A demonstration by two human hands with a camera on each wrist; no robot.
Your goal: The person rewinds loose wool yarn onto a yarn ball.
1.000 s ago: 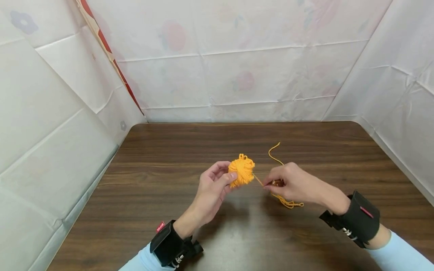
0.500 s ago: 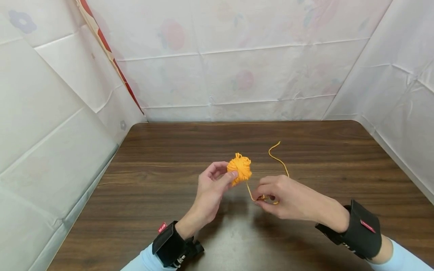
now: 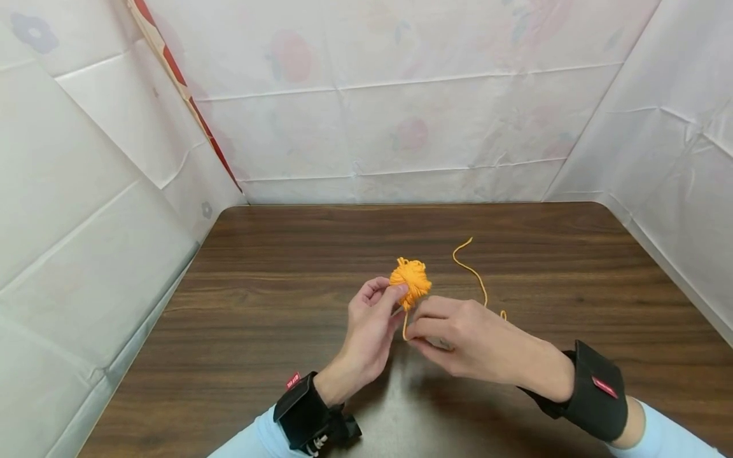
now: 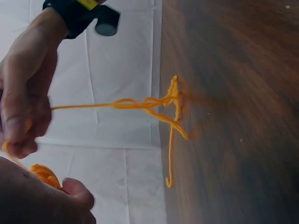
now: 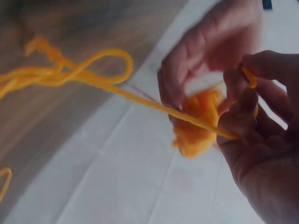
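- The left hand (image 3: 372, 318) pinches an orange yarn ball (image 3: 410, 278), held above the middle of the desk (image 3: 275, 299).
- Just right of the ball, the right hand (image 3: 458, 337) pinches the yarn strand (image 3: 473, 272), which trails onto the desk.

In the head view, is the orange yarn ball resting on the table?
No: the left hand holds the orange yarn ball up between thumb and fingers, lifted off the wooden table.

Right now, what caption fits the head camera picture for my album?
Left hand holds an orange yarn ball; right hand pinches its loose strand.
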